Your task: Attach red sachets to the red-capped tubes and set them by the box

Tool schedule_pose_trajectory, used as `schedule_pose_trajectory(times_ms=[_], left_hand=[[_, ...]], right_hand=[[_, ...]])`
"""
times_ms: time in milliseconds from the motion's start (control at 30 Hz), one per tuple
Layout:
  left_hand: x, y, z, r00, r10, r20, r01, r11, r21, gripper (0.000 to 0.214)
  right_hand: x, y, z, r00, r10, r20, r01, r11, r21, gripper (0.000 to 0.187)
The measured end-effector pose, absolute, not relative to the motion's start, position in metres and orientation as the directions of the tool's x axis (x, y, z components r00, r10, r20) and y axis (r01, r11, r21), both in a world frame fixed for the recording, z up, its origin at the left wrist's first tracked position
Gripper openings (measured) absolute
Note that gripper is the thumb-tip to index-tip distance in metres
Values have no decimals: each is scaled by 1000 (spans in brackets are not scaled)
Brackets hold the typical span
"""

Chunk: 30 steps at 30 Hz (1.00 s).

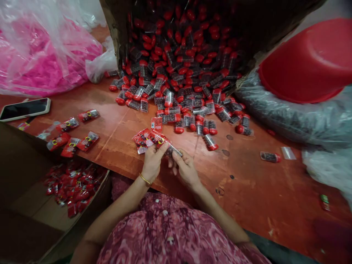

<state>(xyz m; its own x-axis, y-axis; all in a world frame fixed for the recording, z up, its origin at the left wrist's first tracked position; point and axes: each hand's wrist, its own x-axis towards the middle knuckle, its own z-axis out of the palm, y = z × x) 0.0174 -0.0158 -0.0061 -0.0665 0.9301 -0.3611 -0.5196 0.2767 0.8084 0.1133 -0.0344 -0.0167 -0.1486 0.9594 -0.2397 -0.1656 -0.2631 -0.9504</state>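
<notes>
My left hand [153, 162] is closed, its thumb and fingers pinching a red printed wrapper [158, 137]. Against it, my right hand [186, 168] grips a small clear container of dark beads [171, 149], whose end meets the wrapper. Whether the container is partly inside the wrapper I cannot tell. Just beyond my left fingers lie several flat red printed wrappers [143, 138] in a loose fan. Past both hands, a heap of red-capped clear containers [189, 99] with dark contents spills over the table.
The heap comes out of a large dark box [275, 22]. Several wrapped packs [87, 141] and a phone [26, 109] lie left on the reddish table [247, 198]. Below its edge stands a carton [100, 187] of red packs. A red tub [305, 62] rests on a plastic bag [283, 110] at right.
</notes>
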Motion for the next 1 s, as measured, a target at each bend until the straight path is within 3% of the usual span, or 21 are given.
schedule_pose_trajectory(times_ms=[133,267,333,467,533,600,667,767,833,900,1000], left_hand=[[12,-15,-6,79,923,-377,-475,368,800,34],[3,-14,-2,-47,928,-368,-546,285,788,32],[2,-15,-2,-78,921,-381,-568,273,776,32],[4,-21,-5,-22,915,-403,-596,312,740,33],[0,-22,-6,-8,899,-437,-613,341,712,35],[-15,-20,-6,-7,866,-500,-633,383,672,33],[-40,-13,-4,-75,826,-558,-682,366,633,25],[-87,1,-2,-384,723,-574,-775,86,626,29],[-110,8,-2,-545,627,-556,-767,-105,634,37],[-118,11,-4,-579,624,-525,-751,-157,641,41],[-99,9,-12,-547,703,-455,-642,-3,766,36]], right_hand=[[106,-30,-17,-88,977,-194,-214,-209,-954,36],[114,-25,-17,-294,935,-196,-180,-256,-950,38],[116,-23,-18,-287,940,-183,-140,-231,-963,39],[104,-18,-22,-120,986,-112,15,-111,-994,36],[102,-11,-22,-87,995,-46,200,-28,-979,36],[112,-4,-19,-66,997,45,460,70,-885,34],[136,3,-17,0,990,142,710,100,-697,30],[185,11,-21,263,945,195,904,-171,-391,35],[213,12,-30,299,942,151,936,-260,-236,35],[229,10,-40,143,977,160,977,-114,-181,31],[231,5,-49,-205,944,256,935,267,-234,37]])
